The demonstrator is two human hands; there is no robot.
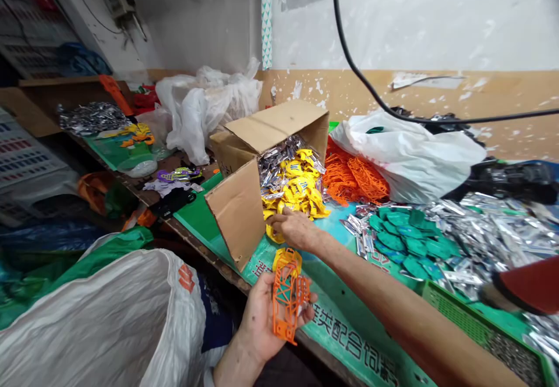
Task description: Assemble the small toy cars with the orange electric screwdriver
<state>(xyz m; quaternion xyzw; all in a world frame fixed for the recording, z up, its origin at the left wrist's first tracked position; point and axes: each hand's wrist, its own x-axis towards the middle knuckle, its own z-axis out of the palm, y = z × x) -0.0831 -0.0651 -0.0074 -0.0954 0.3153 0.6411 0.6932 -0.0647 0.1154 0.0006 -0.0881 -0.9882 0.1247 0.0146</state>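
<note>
My left hand [257, 317], palm up near the table's front edge, holds an orange latticed plastic part [285, 308]. A yellow plastic piece [288, 257] lies at its upper end, and some green shows through the lattice. My right hand [294, 228] reaches to the mouth of a cardboard box [240, 215] lying on its side. Its bent fingers are on the yellow plastic parts [301, 186] spilling out there; the fingertips are partly hidden among them. Silver packets [279, 163] are heaped behind the yellow parts inside the box.
Orange netted pieces [356, 174], green pieces [406, 238] and silver packets [502, 224] cover the table's right side. A green basket [463, 311] holds small grey bits. Another person's red sleeve [530, 285] enters at right. A white sack [109, 311] stands open at lower left.
</note>
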